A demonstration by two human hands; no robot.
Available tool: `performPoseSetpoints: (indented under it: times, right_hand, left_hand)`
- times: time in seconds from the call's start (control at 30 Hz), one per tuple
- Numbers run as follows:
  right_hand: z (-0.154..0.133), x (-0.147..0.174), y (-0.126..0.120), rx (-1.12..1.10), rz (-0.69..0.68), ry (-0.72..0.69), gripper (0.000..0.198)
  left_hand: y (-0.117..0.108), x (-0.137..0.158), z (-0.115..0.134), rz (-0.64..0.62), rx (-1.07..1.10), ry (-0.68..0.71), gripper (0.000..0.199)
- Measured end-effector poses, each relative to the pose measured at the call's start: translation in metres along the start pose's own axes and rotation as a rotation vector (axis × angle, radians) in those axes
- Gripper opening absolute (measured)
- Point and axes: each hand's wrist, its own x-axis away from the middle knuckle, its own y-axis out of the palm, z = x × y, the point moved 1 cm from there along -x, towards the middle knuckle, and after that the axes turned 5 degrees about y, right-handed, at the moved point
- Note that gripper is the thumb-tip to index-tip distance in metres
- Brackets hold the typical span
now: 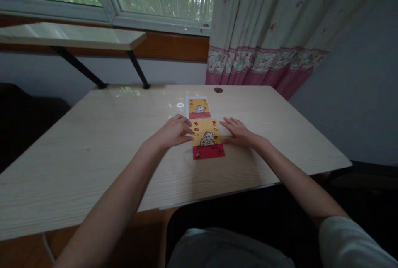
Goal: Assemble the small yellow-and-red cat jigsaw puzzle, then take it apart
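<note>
A yellow and red picture card (207,139) with a white cartoon animal in a red hat lies flat on the wooden desk. Just beyond it is a smaller card with a white border (199,108), bearing a similar picture. My left hand (178,131) rests at the left edge of the nearer card, fingers apart, the tips at its side. On the opposite side, my right hand (236,132) lies with fingers spread, its thumb at the card's right edge. Neither hand grips anything.
The pale desk (124,156) has a round cable hole (218,90) near its back edge. A raised shelf (74,35) on black legs stands at the back left. Behind are a window and a floral curtain (264,60), with a wall on the right.
</note>
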Motion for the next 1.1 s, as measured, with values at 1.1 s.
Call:
performPoseSetpoints:
  times: [1.1]
  right_hand:
    - [-0.019,0.017,-0.008,0.045,0.079,-0.059,0.067]
  left_hand:
    - [0.012,0.008,-0.007,-0.057,-0.089,-0.157,0.084]
